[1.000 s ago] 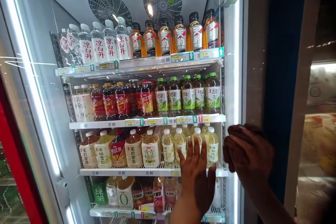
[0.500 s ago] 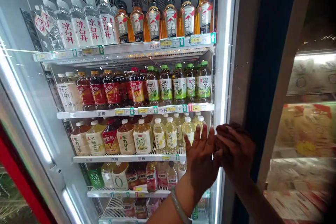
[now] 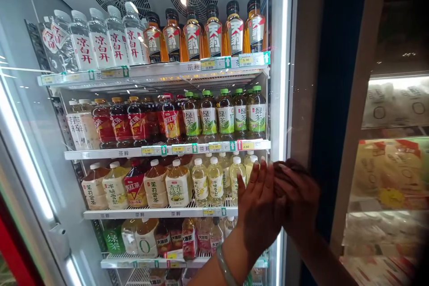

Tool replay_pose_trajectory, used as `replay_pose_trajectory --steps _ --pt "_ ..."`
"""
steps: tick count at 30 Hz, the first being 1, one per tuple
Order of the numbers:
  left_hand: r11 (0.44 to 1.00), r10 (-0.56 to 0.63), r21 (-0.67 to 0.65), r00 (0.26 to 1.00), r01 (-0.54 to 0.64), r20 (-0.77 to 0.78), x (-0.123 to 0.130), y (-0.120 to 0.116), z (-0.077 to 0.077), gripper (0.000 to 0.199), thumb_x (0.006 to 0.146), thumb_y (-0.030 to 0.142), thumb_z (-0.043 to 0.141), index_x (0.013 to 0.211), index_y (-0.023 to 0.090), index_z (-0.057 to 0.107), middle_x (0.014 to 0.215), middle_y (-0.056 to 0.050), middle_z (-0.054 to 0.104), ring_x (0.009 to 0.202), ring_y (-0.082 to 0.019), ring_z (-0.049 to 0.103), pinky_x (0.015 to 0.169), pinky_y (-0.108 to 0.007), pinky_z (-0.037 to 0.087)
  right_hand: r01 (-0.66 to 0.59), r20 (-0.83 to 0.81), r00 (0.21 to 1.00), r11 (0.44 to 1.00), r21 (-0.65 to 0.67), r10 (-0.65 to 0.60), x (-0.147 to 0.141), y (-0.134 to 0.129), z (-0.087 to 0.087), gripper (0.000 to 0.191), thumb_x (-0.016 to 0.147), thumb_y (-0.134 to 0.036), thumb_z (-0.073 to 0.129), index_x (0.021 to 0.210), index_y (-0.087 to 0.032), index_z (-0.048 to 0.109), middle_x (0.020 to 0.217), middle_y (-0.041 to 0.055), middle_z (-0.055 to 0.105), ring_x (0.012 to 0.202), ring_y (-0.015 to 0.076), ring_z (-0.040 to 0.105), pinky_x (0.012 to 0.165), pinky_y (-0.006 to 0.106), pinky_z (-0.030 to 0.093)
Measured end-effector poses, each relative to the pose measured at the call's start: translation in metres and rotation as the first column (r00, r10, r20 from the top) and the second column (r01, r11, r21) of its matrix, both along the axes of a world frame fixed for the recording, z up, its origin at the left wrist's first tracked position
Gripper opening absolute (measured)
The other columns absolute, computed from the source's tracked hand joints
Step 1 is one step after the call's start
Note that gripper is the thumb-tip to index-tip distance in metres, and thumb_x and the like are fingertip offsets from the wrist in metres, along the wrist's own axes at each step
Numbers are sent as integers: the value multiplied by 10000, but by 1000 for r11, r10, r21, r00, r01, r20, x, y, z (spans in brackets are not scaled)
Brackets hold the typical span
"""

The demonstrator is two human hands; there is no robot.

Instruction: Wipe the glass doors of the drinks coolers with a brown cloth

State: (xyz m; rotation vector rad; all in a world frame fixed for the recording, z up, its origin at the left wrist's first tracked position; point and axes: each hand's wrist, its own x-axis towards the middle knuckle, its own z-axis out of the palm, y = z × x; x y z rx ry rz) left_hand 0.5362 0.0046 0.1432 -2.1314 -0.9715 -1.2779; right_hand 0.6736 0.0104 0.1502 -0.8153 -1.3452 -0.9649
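My left hand [image 3: 259, 212], with a pale bangle [image 3: 225, 262] on its wrist, is raised with its fingers stretched upward at the right side of a lit drinks cooler. It looks flat against the glass, though actual contact cannot be told. Close beside it my right hand [image 3: 300, 201] has bent fingers against a dark brown thing [image 3: 293, 166] whose kind I cannot make out. This lies by the bright vertical light strip [image 3: 284, 62] and the cooler's dark edge. Behind the left fingers stand pale yellow drink bottles [image 3: 215, 183], partly hidden.
Clear water bottles [image 3: 99, 47] and amber bottles [image 3: 212, 35] fill the cooler's top shelf. Below are red tea bottles [image 3: 139, 120], green-capped tea bottles [image 3: 225, 114] and larger bottles [image 3: 177, 185]. Packaged goods [image 3: 392, 103] sit on shelves at the right.
The view has tilted up slightly, so the shelves appear lower. My hands have moved up a little against the bottles, and the left fingers are closer together.
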Motion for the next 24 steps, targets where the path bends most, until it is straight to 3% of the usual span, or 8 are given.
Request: replay_pose_trajectory --steps 2,6,12,14,16,19,22,24 --pt "1000 2 12 1000 -3 31 -1 0 5 760 1064 387 446 1676 149 64 1684 -70 364 1621 -187 206 1319 -423 -142 -5 76 997 1000 -17 6 -3 1 15 274 987 -291 492 1126 -242 723 1259 83 703 1237 298 596 1018 481 490" --pt "998 25 63 997 -30 76 -11 5 24 737 1057 385 451 1683 226 97 1717 -70 271 1635 -219 144 1296 -502 -195 18 144 989 1000 -6 -17 12 2 56 220 914 -233 655 1119 -260 729 1292 65 705 1212 277 630 1032 449 509" --pt "993 86 83 995 -90 48 -24 18 29 739 1044 346 453 1684 209 108 1737 -81 211 1642 -217 32 1290 -508 -203 22 15 1000 999 -36 -22 0 -2 31 256 908 -232 678 1156 -277 716 1302 89 685 1216 313 625 1033 533 504" --pt "993 95 66 995 -98 42 -25 18 29 735 1044 333 443 1684 195 107 1736 -86 225 1643 -229 56 1295 -525 -190 2 133 991 998 -69 7 -7 1 39 282 921 -222 666 1193 -281 709 1329 72 683 1257 304 602 1056 506 491" --pt "993 97 65 995 -99 32 -25 17 31 741 1042 305 430 1684 171 85 1729 -94 251 1643 -232 76 1301 -530 -177 -18 214 976 997 -74 34 -5 4 62 280 931 -221 656 1199 -282 711 1358 59 677 1289 295 591 1079 487 479" --pt "990 104 93 994 -106 30 -30 15 38 748 1036 285 437 1682 148 84 1725 -92 271 1642 -219 87 1317 -496 -150 -29 136 990 998 -56 36 9 7 90 239 938 -269 655 1166 -292 724 1354 54 680 1270 298 610 1093 516 469" --pt "986 114 120 993 -118 36 -35 15 43 736 1037 289 444 1676 127 117 1731 -81 257 1643 -214 77 1321 -475 -147 -17 11 1000 999 -32 17 15 8 80 257 934 -276 632 1173 -301 723 1348 74 678 1249 341 624 1064 591 476" --pt "984 105 145 994 -106 9 -36 16 47 721 1041 289 437 1675 131 131 1734 -70 249 1643 -214 85 1320 -485 -152 -13 46 999 1000 -21 13 9 10 67 286 921 -253 636 1187 -316 718 1337 74 683 1231 354 633 1026 596 497"
